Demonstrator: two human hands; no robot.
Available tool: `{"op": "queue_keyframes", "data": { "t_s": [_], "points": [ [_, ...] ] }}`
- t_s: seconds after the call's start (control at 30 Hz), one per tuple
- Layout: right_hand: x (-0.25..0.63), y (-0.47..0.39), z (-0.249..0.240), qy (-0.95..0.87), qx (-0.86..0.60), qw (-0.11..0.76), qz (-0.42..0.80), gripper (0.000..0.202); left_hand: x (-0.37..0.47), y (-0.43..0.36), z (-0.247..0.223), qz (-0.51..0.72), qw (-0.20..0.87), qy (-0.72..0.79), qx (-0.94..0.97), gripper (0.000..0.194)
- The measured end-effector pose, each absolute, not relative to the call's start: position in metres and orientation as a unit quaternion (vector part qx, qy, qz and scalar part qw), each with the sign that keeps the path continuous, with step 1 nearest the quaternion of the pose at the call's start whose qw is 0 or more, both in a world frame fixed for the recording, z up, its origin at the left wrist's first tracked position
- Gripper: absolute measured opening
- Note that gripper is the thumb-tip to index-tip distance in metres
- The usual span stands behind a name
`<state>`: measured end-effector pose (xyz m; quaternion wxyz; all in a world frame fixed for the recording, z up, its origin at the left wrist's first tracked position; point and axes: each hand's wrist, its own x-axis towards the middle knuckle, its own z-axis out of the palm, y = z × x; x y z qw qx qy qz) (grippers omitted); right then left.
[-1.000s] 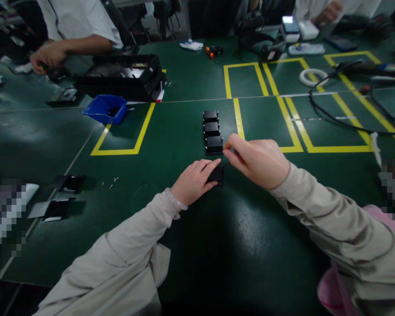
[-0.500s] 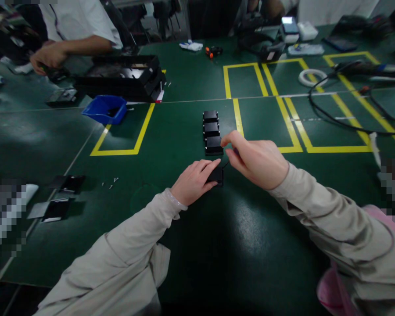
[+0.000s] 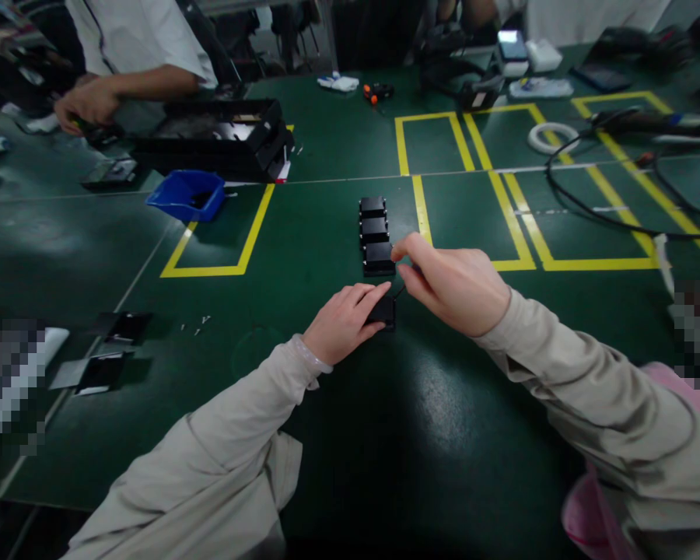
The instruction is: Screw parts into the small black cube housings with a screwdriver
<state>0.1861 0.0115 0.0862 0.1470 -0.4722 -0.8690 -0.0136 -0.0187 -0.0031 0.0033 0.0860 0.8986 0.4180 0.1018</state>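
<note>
Green table (image 3: 303, 233), left hand (image 3: 339, 317) clasping black box (image 3: 386, 309), right hand (image 3: 455, 281) pinching thin rod (image 3: 400, 292), seemingly slanting down-left toward box

Left grip (image 3: 345, 317) low, straight-fingered; right grip (image 3: 460, 286) curled, pinching.

A single camera rides on the wearer's head, facing forward and down past two loose beige cloth sleeves (image 3: 210, 435) to the bare hands (image 3: 348, 320), fairly near and close to mid-view. Its wide look sweeps the glossy green surface (image 3: 472, 443) from the near edge to a white-shirted person (image 3: 145, 43) beyond, upper left.
</note>
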Motion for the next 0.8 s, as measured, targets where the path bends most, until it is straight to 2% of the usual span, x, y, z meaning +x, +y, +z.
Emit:
{"op": "queue_keyframes", "data": {
  "t_s": [0.17,0.8],
  "points": [
    [0.1860,0.0119,0.0865,-0.868,-0.478,0.136,-0.026,0.037,-0.0190,-0.0030,0.0033,0.097,0.090,0.421,0.897,0.060],
    [0.1848,0.0113,0.0872,-0.864,-0.483,0.141,-0.013,0.033,-0.0182,-0.0031,0.0037,0.093,0.092,0.423,0.897,0.061]
  ]
}}
